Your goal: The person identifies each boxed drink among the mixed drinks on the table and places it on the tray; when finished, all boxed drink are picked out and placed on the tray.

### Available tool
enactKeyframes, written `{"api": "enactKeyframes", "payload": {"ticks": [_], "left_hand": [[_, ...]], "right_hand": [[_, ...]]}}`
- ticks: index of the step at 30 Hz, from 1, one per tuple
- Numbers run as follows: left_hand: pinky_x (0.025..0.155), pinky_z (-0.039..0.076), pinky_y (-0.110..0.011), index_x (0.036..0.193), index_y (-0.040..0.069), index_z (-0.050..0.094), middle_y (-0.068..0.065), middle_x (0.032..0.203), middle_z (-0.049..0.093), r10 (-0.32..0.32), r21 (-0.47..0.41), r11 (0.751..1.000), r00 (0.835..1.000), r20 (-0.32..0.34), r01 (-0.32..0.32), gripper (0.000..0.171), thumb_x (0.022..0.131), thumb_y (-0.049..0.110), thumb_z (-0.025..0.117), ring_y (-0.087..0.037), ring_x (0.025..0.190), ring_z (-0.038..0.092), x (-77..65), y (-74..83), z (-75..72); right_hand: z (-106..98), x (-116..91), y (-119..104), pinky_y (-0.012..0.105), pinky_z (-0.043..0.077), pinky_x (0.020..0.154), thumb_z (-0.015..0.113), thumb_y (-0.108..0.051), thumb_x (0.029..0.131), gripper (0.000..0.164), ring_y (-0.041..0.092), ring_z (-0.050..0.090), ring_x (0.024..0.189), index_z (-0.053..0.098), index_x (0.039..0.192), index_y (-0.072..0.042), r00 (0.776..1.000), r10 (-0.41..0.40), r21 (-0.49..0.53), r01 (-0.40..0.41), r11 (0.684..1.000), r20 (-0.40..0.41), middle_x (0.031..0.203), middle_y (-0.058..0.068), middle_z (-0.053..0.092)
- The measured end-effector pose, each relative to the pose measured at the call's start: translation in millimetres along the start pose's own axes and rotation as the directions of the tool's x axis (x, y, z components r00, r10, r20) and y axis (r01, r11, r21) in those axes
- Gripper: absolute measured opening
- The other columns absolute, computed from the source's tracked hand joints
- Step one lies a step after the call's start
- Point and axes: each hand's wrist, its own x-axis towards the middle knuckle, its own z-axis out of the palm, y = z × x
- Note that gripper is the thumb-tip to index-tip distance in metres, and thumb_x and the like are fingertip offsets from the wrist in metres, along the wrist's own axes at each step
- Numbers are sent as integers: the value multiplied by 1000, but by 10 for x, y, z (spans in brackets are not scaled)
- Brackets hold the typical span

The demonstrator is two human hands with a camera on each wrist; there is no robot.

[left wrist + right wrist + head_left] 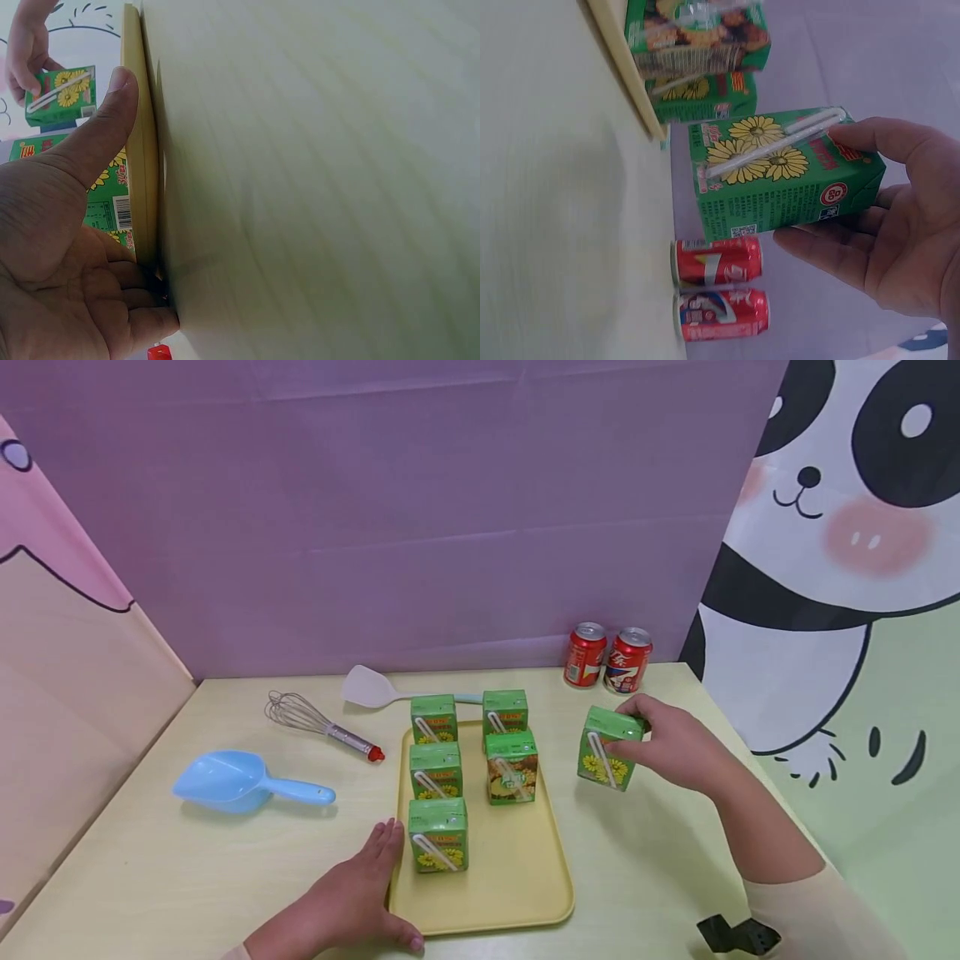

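My right hand [671, 745] grips a green juice box [606, 747] with yellow flowers and a straw on its front, held above the table to the right of the tray. In the right wrist view the thumb lies on the front of that juice box [780, 169] and the fingers go behind it. My left hand [360, 889] lies with extended fingers against the left edge of the yellow tray [517, 893], its thumb at the front corner. On the tray stand several juice boxes: a left row with a front box [438, 835], and a right pair with a brown-fronted box [513, 768].
Two red cans [585, 656] stand at the back right. A whisk [322, 724] and a blue scoop [251, 781] lie left of the tray. Behind the tray lies a spatula [371, 687], its handle partly hidden by juice boxes. A purple backdrop [450, 527] rises behind the table.
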Motion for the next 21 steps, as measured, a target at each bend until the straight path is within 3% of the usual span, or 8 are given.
{"api": "enactKeyframes", "payload": {"ticks": [10,21], "left_hand": [[109,35,-59,156,0,16,-20,163,14,-13,-2,1000,1000,13,13,143,52,76,78,-37,150,14,15,-8,2],[110,34,-58,156,0,16,-21,163,15,-7,-3,1000,1000,4,7,142,52,74,79,-37,150,14,8,3,-11]], "right_hand": [[241,-202,-361,33,50,75,75,-31,84,34,15,60,90,59,111,-18,985,-147,52,142,988,95,97,-4,66],[628,-230,-568,31,51,76,79,-30,81,35,13,59,90,59,109,-23,960,-199,88,185,979,196,97,-9,65]]}}
